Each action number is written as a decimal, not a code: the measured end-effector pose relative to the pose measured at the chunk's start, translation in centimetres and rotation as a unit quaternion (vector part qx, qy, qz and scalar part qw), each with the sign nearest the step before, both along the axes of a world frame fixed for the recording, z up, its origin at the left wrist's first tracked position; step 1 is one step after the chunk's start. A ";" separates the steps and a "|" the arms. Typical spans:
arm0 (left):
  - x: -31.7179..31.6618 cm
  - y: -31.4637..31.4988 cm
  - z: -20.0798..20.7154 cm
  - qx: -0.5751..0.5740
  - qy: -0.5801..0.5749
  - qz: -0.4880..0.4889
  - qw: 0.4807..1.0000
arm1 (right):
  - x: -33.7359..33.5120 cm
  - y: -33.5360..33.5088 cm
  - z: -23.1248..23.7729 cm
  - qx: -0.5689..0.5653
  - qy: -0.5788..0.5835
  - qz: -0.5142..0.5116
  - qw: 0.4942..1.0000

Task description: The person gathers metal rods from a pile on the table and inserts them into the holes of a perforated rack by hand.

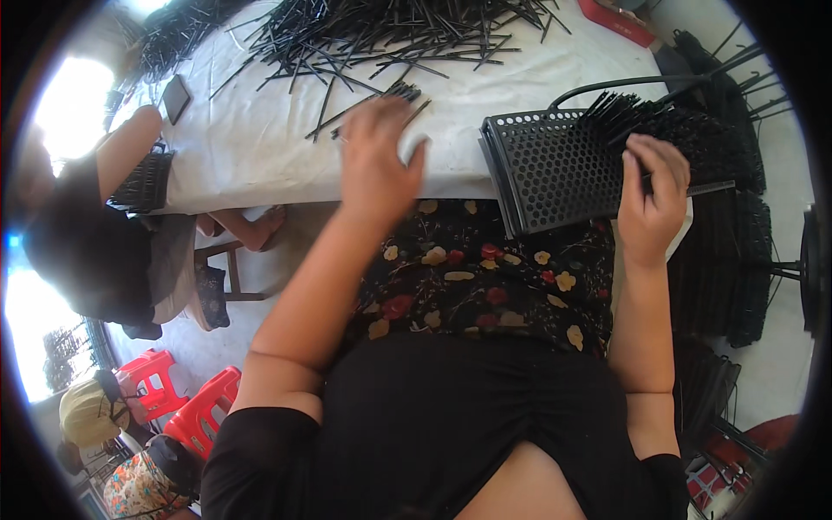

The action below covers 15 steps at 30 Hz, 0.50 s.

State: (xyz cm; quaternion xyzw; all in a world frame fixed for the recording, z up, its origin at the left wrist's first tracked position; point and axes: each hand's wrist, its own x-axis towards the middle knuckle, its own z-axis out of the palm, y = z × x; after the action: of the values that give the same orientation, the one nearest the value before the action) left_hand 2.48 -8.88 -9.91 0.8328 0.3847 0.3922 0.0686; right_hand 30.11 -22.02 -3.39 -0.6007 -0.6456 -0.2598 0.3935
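My left hand hovers over the near part of the white-covered table, its thumb spread away from slightly blurred fingers. Just beyond its fingertips lies a small bunch of thin black sticks. On the right, a black perforated metal box stands tilted at the table's near edge. Black sticks bunch up along its far right part. My right hand is over the box's right end, fingers bent and close together toward the thumb. Whatever is between those fingers is hidden.
A large loose pile of black sticks covers the table's far side. A phone-like dark slab lies at left, near another seated person. Red plastic stools stand at lower left. Dark racks crowd my right.
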 end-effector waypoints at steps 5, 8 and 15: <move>-1.8 6.8 -1.9 -0.166 0.353 0.250 0.886 | -1.2 -1.3 -2.2 -0.047 0.108 0.049 0.992; -0.9 6.5 -1.3 -0.276 0.358 0.162 0.877 | -0.8 -1.8 -2.4 -0.077 0.121 0.049 0.989; 0.1 4.4 -1.3 -0.271 0.353 0.125 0.887 | -1.8 -2.1 -2.5 -0.106 0.172 0.090 0.975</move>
State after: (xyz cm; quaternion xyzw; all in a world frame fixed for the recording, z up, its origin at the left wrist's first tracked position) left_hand 2.59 -4.44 -11.24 0.8105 0.5754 -0.0415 0.1018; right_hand 28.29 -24.12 -5.87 -0.6142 -0.6432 -0.0463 0.4549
